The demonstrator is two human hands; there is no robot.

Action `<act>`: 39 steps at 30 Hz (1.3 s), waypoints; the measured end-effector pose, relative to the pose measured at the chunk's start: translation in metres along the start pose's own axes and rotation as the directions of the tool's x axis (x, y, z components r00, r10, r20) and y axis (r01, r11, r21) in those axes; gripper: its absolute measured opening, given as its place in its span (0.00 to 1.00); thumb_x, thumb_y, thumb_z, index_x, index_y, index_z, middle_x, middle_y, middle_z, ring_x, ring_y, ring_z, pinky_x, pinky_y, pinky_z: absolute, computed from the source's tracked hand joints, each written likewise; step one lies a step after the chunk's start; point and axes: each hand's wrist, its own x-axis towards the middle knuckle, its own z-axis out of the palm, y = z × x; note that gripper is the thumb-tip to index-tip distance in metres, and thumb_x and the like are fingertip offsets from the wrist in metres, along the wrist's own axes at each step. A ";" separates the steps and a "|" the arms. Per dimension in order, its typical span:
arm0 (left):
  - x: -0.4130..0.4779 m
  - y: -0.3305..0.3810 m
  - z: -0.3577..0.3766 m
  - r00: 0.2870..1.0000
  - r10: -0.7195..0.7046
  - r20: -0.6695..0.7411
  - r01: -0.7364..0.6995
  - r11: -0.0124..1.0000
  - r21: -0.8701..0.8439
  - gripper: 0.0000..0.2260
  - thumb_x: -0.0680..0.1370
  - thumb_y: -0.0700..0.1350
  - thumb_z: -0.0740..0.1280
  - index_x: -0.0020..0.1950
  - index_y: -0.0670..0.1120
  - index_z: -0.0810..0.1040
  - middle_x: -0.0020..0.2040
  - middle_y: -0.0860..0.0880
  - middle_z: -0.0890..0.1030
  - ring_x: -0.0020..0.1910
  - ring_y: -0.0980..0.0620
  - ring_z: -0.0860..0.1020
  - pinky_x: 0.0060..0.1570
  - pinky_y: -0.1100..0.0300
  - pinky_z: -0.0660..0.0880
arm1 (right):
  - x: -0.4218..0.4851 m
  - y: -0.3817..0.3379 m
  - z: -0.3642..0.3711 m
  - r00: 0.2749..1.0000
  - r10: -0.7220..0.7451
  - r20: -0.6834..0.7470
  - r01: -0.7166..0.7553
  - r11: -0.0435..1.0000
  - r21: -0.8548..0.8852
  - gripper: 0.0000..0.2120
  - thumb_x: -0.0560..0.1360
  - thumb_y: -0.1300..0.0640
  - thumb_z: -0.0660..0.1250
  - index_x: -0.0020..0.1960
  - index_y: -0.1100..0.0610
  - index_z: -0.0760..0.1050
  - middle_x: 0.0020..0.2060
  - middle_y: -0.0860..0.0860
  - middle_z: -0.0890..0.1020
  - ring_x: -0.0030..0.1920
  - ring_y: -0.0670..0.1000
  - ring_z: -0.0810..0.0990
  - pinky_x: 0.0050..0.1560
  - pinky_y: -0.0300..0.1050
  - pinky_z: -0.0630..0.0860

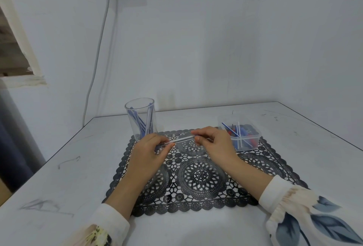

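Single head cam, wide-angle, looking forward and down. White surface [59,177] fills lower frame at close range, white wall behind fills upper half. Both hands lower centre.

- I see a flat white bench [59,167] with a thin dark edge, pushed into a corner of white wall.
- Grey scribble marks [46,206] smudge its near left part, with fainter scuffs along the far right side.
- A black square placemat of openwork lace pattern [200,176] lies flat in the middle.
- A tall clear plastic tumbler [140,116] stands upright at the mat's far left corner.
- A shallow clear plastic tub [247,143] sits at the mat's far right corner. I cannot tell how much of its base rests on the mat.
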 end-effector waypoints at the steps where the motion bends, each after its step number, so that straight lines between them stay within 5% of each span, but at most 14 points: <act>1: 0.000 0.000 0.000 1.000 0.006 0.001 -0.006 1.000 0.004 0.06 0.72 0.48 0.72 0.45 0.47 0.83 0.38 0.59 0.77 0.39 0.66 0.73 0.43 0.77 0.67 | 0.000 0.001 0.000 1.000 0.000 0.002 0.000 1.000 0.004 0.12 0.74 0.66 0.67 0.47 0.48 0.80 0.38 0.46 0.82 0.38 0.43 0.81 0.45 0.32 0.77; 12: 0.000 0.004 -0.001 0.999 0.054 0.001 -0.054 0.998 0.032 0.07 0.72 0.49 0.71 0.44 0.46 0.82 0.38 0.55 0.79 0.38 0.62 0.72 0.46 0.78 0.65 | 0.001 0.001 0.003 0.994 0.091 0.056 -0.100 0.975 0.200 0.07 0.79 0.59 0.60 0.55 0.56 0.75 0.32 0.57 0.80 0.31 0.51 0.77 0.33 0.44 0.77; 18: 0.000 0.003 -0.001 0.999 0.032 -0.015 -0.032 0.999 -0.005 0.10 0.72 0.52 0.69 0.45 0.47 0.82 0.39 0.56 0.79 0.39 0.61 0.75 0.44 0.73 0.70 | -0.001 0.004 0.003 0.983 0.113 0.147 -0.142 0.970 0.200 0.06 0.77 0.65 0.62 0.47 0.56 0.76 0.34 0.56 0.80 0.32 0.51 0.78 0.35 0.40 0.77; 25: -0.001 0.005 -0.001 0.994 0.108 -0.030 -0.108 0.994 -0.004 0.07 0.72 0.48 0.71 0.45 0.45 0.82 0.39 0.54 0.80 0.39 0.61 0.75 0.44 0.71 0.71 | -0.003 0.005 0.003 0.989 0.080 0.121 -0.096 0.987 0.131 0.19 0.79 0.53 0.59 0.35 0.62 0.76 0.30 0.56 0.80 0.30 0.54 0.77 0.34 0.46 0.77; 30: -0.001 0.004 -0.001 0.995 0.087 -0.043 -0.088 0.996 -0.033 0.08 0.73 0.49 0.71 0.46 0.46 0.82 0.40 0.54 0.79 0.40 0.60 0.76 0.44 0.69 0.74 | -0.001 0.006 0.003 0.993 0.075 0.086 -0.088 0.984 0.156 0.10 0.80 0.53 0.58 0.46 0.58 0.74 0.32 0.59 0.80 0.30 0.54 0.76 0.31 0.45 0.74; 36: 0.000 0.003 -0.002 0.995 0.092 -0.038 -0.093 0.995 -0.021 0.09 0.73 0.50 0.70 0.46 0.45 0.82 0.40 0.54 0.79 0.39 0.60 0.75 0.43 0.69 0.73 | -0.002 0.005 0.001 0.996 0.050 0.077 -0.054 0.997 0.055 0.15 0.79 0.54 0.59 0.39 0.61 0.75 0.30 0.54 0.79 0.29 0.47 0.76 0.31 0.38 0.74; 39: 0.000 0.004 -0.002 0.996 0.078 -0.045 -0.080 0.996 -0.026 0.10 0.73 0.51 0.69 0.46 0.45 0.82 0.40 0.53 0.80 0.40 0.59 0.76 0.43 0.69 0.73 | -0.002 0.005 0.001 0.995 0.056 0.087 -0.063 0.995 0.077 0.11 0.80 0.54 0.59 0.43 0.58 0.74 0.31 0.54 0.80 0.29 0.48 0.76 0.30 0.39 0.73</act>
